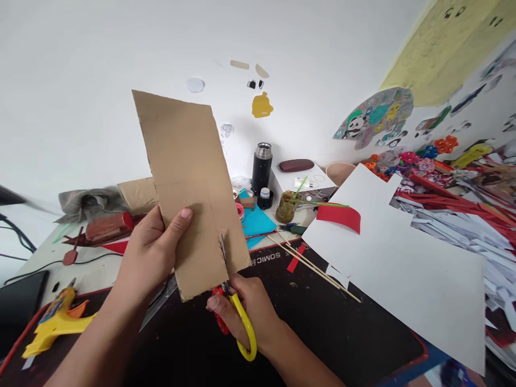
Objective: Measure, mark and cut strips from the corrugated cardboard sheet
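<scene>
A tall piece of brown cardboard (183,145) is held up over the desk by my left hand (155,242), its thumb pressed on the front face and the other fingers hidden behind. My right hand (252,306) grips a pair of scissors (246,328) with yellow and red handles. One blade lies in front of the cardboard near its lower right, pointing upward, so the scissors straddle the bottom edge. A faint vertical line runs up the cardboard above the blade tip.
A yellow glue gun (60,322) lies at the left on the black desk mat (306,333). Wooden sticks (322,271), a red paper strip (296,258) and white sheets (403,269) lie to the right. Behind stand a black thermos (262,169) and a glass jar (286,208).
</scene>
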